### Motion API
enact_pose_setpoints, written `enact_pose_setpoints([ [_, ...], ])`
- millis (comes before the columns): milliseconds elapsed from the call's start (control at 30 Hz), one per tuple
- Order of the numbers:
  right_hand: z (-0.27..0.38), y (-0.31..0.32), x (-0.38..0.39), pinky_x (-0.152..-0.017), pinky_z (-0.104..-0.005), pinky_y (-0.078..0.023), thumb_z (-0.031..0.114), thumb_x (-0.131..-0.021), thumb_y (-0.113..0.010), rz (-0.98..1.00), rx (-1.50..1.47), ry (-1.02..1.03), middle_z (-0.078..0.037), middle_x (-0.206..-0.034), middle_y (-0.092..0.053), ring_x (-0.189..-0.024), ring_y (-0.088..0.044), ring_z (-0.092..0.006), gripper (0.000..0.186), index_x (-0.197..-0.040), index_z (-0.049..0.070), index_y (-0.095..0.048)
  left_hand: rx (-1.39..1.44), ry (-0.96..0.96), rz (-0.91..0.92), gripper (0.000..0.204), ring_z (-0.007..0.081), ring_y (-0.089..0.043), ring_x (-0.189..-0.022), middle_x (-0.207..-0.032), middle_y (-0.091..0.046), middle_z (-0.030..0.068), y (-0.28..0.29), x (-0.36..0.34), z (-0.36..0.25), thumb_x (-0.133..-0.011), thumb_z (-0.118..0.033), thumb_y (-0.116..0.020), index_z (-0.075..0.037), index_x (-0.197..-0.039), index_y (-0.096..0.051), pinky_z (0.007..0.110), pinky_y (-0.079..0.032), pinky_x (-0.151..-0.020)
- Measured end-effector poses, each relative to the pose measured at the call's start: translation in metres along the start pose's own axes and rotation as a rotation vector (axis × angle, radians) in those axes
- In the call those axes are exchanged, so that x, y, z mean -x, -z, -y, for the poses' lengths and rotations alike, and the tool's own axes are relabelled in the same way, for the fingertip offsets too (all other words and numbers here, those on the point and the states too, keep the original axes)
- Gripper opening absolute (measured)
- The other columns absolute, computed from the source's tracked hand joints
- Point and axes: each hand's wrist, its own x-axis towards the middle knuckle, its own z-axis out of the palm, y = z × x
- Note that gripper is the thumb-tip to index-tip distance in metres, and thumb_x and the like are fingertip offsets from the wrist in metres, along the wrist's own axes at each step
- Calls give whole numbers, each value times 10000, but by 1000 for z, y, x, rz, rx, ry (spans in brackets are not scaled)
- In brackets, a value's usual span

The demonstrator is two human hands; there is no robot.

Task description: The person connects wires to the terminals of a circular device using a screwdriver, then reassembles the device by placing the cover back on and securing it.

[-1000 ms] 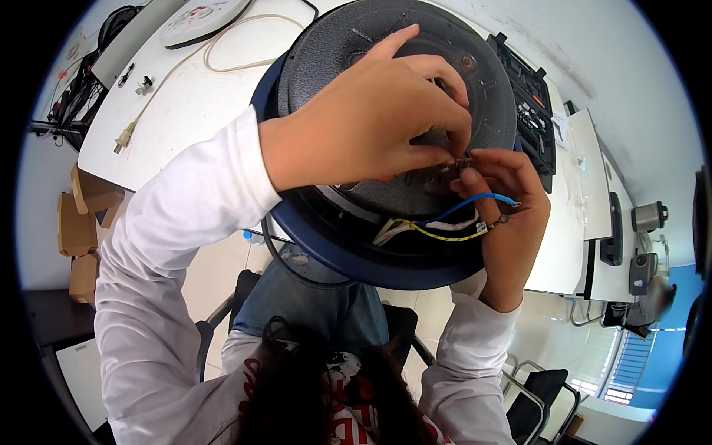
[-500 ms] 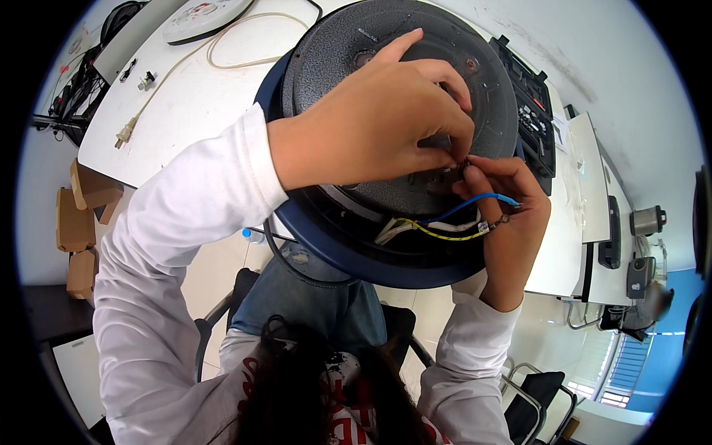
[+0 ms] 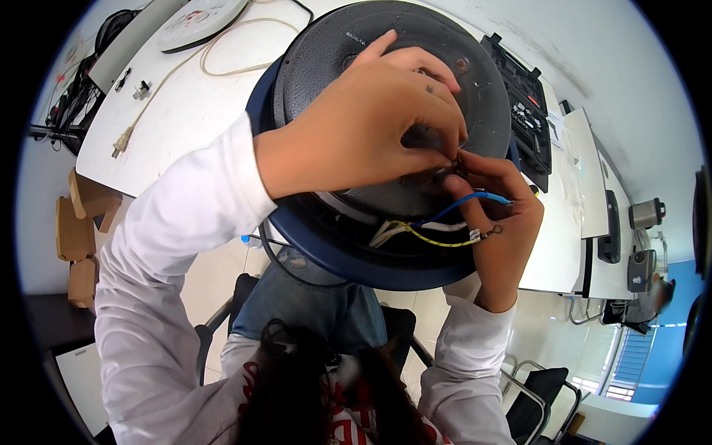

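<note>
A dark grey speckled metal disc (image 3: 319, 74) sits in a round dark blue housing (image 3: 319, 252) at the table's near edge. My left hand (image 3: 371, 126) reaches across the disc, thumb and forefinger pinched, other fingers raised. Its tips meet those of my right hand (image 3: 508, 215), also pinched, at the disc's right side. Something small and dark lies between the fingertips; I cannot make out what. A blue wire (image 3: 445, 213) runs over my right fingers. Below it, a yellow-green wire (image 3: 437, 241) with a ring terminal (image 3: 495, 231) crosses my right hand. White wires (image 3: 386, 233) emerge beside them.
An open black tool case (image 3: 530, 126) lies to the right of the housing. On the white table (image 3: 185, 111), a beige power cord with a plug (image 3: 121, 144) curves at left, near a white round lid (image 3: 196, 22). Cardboard boxes (image 3: 74, 230) stand at far left.
The view has shifted slightly, moving the housing and both hands a little left. My fingertips stay together at about the same spot on the disc, still pinched.
</note>
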Motion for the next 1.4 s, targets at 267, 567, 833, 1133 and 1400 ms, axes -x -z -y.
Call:
enact_pose_setpoints([
  [267,-5,0,4,-678,-239,-530,-59,-778,-732,-121,164,143,-66,-896,-713,-774,-674,-122,218,-986,-3,-706,-53,18,94,136,217,-593,-1117,-901,-710,-51,7,-12,-9,-693,-70,-783,-145,-762,-693,599,-170,-1128],
  [567,-14,10,-1,-750,-335,-536,-45,-746,-703,-80,44,278,-115,-966,-674,-869,-669,-310,289,-1020,45,-676,-174,13,8,227,218,-610,-965,-835,-659,-26,-7,-16,-18,-583,-17,-787,-126,-738,-663,608,-185,-1145],
  [833,-14,5,1,-747,-324,-542,-55,-750,-701,-79,-27,255,-117,-967,-683,-867,-679,-284,277,-1012,37,-692,-195,0,7,219,227,-613,-953,-831,-654,-17,-4,-10,-20,-597,-13,-779,-125,-748,-667,613,-193,-1146],
  [1133,-9,3,5,-697,-222,-522,-56,-854,-658,-112,67,131,-83,-907,-695,-777,-659,-126,167,-1007,-12,-705,-139,-45,76,189,205,-624,-997,-905,-686,-38,1,-7,-6,-691,-92,-796,-159,-844,-707,586,-225,-1118],
  [1400,-8,2,3,-677,-230,-522,-43,-800,-711,-150,40,145,-86,-876,-701,-756,-676,-139,184,-976,9,-723,-142,-42,64,179,201,-617,-1005,-927,-685,-58,2,-4,-6,-699,-105,-790,-166,-840,-697,598,-236,-1106],
])
